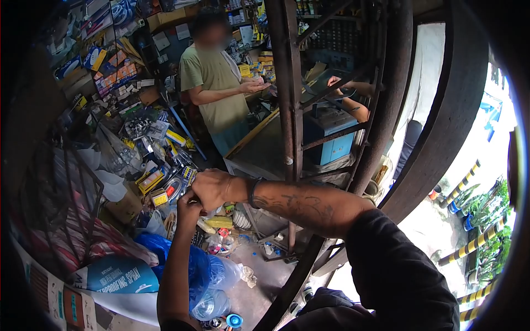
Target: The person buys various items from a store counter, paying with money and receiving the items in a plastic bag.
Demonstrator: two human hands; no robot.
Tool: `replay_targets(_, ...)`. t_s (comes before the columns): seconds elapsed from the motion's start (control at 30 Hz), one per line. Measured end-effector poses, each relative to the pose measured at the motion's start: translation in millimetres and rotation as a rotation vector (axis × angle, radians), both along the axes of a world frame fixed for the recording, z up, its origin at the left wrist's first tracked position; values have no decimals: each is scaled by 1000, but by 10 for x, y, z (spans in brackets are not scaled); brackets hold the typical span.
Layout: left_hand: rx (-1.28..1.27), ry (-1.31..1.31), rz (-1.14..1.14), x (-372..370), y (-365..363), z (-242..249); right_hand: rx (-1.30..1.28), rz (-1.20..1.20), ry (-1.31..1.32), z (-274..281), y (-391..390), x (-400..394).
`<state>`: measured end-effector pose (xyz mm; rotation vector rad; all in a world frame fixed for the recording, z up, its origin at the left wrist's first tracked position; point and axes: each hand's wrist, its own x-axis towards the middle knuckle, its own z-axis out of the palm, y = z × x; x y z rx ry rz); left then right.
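Observation:
My right hand (211, 188) and my left hand (187, 209) meet in the middle of the head view, fingers closed together around a small packaged item (189, 175) that is mostly hidden behind them. A dark band sits on my right wrist (253, 191), and my forearm is tattooed. Both hands hover above a crowded display of packaged hardware goods (157, 182).
A person in a green shirt (215, 83) stands behind a counter (259, 149). Another person's hands (342, 91) rest near a blue box (331, 135). A rusty metal ladder frame (292, 110) rises at centre. Blue plastic bags (204, 270) lie on the floor below.

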<state>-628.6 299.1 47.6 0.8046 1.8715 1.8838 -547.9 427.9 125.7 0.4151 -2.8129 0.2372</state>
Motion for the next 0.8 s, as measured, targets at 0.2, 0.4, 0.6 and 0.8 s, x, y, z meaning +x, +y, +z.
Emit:
replay_targets(0.2, 36, 369, -72, -103, -49, -151, 15, 79, 52, -25, 24, -50)
replay_targets(0.4, 42, 317, -169, 52, -123, 23, 10, 128, 46, 9, 54, -91)
replay_targets(0.6, 75, 416, -179, 17, -86, -20, 16, 135, 59, 13, 53, -89)
replay_targets(0.8, 128, -47, -316, -387, -191, -541, 1, 127, 77, 35, 69, -98)
